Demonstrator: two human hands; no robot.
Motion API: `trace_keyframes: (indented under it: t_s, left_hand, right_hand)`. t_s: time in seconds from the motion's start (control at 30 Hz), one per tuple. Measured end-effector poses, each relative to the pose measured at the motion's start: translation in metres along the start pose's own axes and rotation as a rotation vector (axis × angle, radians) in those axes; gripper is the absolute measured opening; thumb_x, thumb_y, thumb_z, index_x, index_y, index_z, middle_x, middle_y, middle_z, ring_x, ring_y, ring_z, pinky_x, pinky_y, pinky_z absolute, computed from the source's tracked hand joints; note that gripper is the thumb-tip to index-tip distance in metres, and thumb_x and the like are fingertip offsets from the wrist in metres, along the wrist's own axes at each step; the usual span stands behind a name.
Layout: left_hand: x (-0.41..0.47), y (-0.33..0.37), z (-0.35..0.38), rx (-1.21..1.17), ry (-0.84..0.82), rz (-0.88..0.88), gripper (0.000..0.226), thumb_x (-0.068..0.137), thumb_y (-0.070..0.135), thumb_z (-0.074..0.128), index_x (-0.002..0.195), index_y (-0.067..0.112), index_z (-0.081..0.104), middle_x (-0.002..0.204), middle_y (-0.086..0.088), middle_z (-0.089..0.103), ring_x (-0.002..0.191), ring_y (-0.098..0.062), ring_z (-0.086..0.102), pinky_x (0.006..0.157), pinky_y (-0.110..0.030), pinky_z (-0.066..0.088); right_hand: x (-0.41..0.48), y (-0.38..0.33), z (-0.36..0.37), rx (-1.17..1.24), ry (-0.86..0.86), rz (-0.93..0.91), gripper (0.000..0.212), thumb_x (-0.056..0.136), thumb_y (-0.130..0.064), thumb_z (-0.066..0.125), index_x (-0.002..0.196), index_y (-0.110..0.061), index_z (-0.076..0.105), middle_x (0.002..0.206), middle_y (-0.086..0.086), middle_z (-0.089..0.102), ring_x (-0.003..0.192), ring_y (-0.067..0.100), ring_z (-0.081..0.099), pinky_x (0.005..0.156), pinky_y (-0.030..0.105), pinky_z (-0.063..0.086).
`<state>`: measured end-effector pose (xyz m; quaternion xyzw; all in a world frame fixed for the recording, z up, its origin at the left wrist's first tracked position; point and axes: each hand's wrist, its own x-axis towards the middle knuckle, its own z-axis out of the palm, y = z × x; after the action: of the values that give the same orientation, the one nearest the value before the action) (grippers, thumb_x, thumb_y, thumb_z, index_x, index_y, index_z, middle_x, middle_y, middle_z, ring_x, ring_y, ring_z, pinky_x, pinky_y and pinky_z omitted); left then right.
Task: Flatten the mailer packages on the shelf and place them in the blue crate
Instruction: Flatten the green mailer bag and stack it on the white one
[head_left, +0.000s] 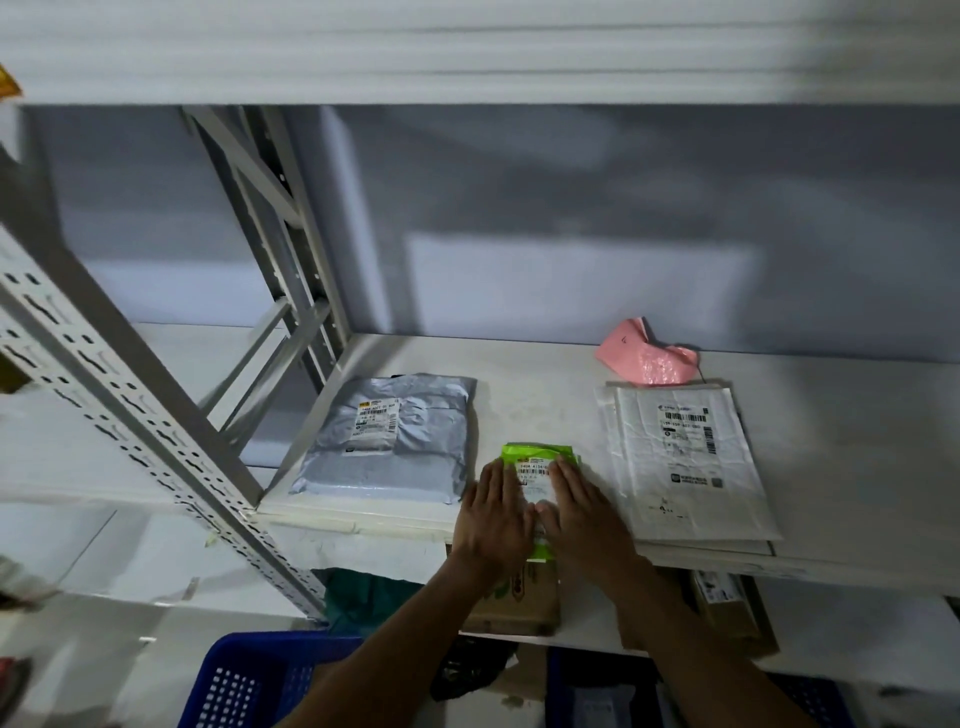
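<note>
- Pressing flat on a small green mailer (537, 457) — left hand (493, 519) and right hand (582, 519) side by side, palms down, fingers straight and close together.
- Lies label up at the front edge of the white shelf (519, 374), between two other parcels.
- To its left, a puffy grey mailer (395, 441); to its right, a flat stack of white mailers (691, 457).
- Behind that stack, a crumpled pink mailer (649, 358).
- Low on the left, below the shelf — one corner of the blue crate (249, 680).
</note>
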<state>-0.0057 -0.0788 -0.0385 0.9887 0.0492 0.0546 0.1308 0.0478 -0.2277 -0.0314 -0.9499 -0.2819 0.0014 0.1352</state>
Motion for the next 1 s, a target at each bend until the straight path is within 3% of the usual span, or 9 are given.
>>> trace_keyframes:
  t_s: [0.07, 0.2, 0.37, 0.47, 0.57, 0.7, 0.77, 0.9, 1.0]
  left_hand:
    - [-0.007, 0.001, -0.004, -0.030, -0.011, -0.034, 0.070, 0.102, 0.050, 0.021, 0.152, 0.002, 0.026, 0.156, -0.019, 0.035, 0.146, -0.031, 0.033, 0.120, -0.046, 0.029]
    - [-0.018, 0.004, -0.011, -0.207, 0.052, -0.075, 0.054, 0.098, 0.042, 0.036, 0.144, 0.013, 0.038, 0.138, -0.007, 0.053, 0.126, -0.021, 0.051, 0.109, -0.035, 0.044]
    - [-0.016, 0.017, -0.027, -0.452, 0.008, -0.240, 0.041, 0.098, 0.033, 0.052, 0.137, 0.020, 0.050, 0.123, -0.004, 0.067, 0.110, -0.024, 0.065, 0.090, -0.033, 0.052]
    - [-0.004, 0.021, -0.037, -0.610, -0.027, -0.378, 0.031, 0.100, 0.026, 0.054, 0.130, 0.017, 0.060, 0.120, -0.004, 0.071, 0.104, -0.023, 0.067, 0.086, -0.031, 0.052]
    - [0.003, 0.017, -0.039, -0.743, -0.062, -0.491, 0.025, 0.097, 0.032, 0.058, 0.116, 0.017, 0.065, 0.109, -0.003, 0.073, 0.096, -0.021, 0.069, 0.084, -0.038, 0.058]
    - [0.009, 0.008, -0.025, -0.825, -0.035, -0.541, 0.034, 0.085, 0.051, 0.065, 0.095, 0.020, 0.069, 0.085, 0.000, 0.075, 0.079, -0.021, 0.073, 0.074, -0.045, 0.062]
    - [0.010, 0.008, -0.023, -0.838, -0.032, -0.532, 0.031, 0.083, 0.050, 0.065, 0.088, 0.020, 0.069, 0.077, -0.001, 0.074, 0.073, -0.022, 0.072, 0.070, -0.044, 0.062]
    - [0.011, 0.010, -0.019, -0.848, -0.036, -0.507, 0.025, 0.084, 0.047, 0.064, 0.090, 0.023, 0.068, 0.076, 0.001, 0.074, 0.071, -0.022, 0.072, 0.067, -0.047, 0.062]
    - [0.015, 0.012, -0.015, -0.879, 0.002, -0.539, 0.037, 0.078, 0.053, 0.059, 0.098, 0.024, 0.067, 0.082, 0.001, 0.074, 0.077, -0.023, 0.072, 0.072, -0.049, 0.062]
  right_hand:
    - [-0.006, -0.004, -0.007, 0.116, 0.032, 0.129, 0.075, 0.094, -0.049, 0.026, 0.154, -0.003, 0.034, 0.163, 0.016, 0.027, 0.149, 0.031, 0.031, 0.119, 0.042, 0.029]
    - [-0.015, -0.013, -0.012, 0.300, 0.009, 0.275, 0.074, 0.098, -0.034, 0.051, 0.158, -0.009, 0.016, 0.163, 0.011, 0.025, 0.143, 0.029, 0.036, 0.109, 0.042, 0.042]
    - [-0.004, -0.021, -0.011, 0.504, 0.103, 0.431, 0.057, 0.093, -0.021, 0.062, 0.144, -0.013, 0.038, 0.128, 0.011, 0.055, 0.110, 0.026, 0.059, 0.080, 0.038, 0.054]
    - [0.007, -0.022, -0.022, 0.700, 0.098, 0.511, 0.041, 0.094, -0.016, 0.063, 0.133, -0.016, 0.050, 0.120, 0.009, 0.061, 0.091, 0.019, 0.065, 0.061, 0.021, 0.047]
    - [0.014, -0.023, -0.031, 0.854, 0.111, 0.610, 0.030, 0.091, -0.007, 0.063, 0.120, -0.010, 0.056, 0.093, 0.007, 0.066, 0.063, 0.011, 0.058, 0.042, 0.014, 0.038]
    - [0.019, -0.024, -0.033, 0.885, 0.051, 0.671, 0.034, 0.087, -0.013, 0.065, 0.121, -0.012, 0.058, 0.095, 0.006, 0.069, 0.070, 0.017, 0.062, 0.049, 0.022, 0.038]
    - [0.019, -0.026, -0.033, 0.876, 0.022, 0.674, 0.032, 0.087, -0.014, 0.064, 0.119, -0.014, 0.058, 0.099, 0.005, 0.069, 0.076, 0.019, 0.065, 0.051, 0.023, 0.038]
    - [0.015, -0.028, -0.033, 0.825, 0.003, 0.638, 0.026, 0.092, -0.016, 0.061, 0.118, -0.015, 0.055, 0.100, 0.002, 0.068, 0.076, 0.017, 0.065, 0.054, 0.025, 0.042]
    - [0.012, -0.025, -0.038, 0.816, 0.027, 0.576, 0.023, 0.094, -0.014, 0.060, 0.117, -0.015, 0.056, 0.102, 0.004, 0.068, 0.075, 0.016, 0.064, 0.056, 0.026, 0.045]
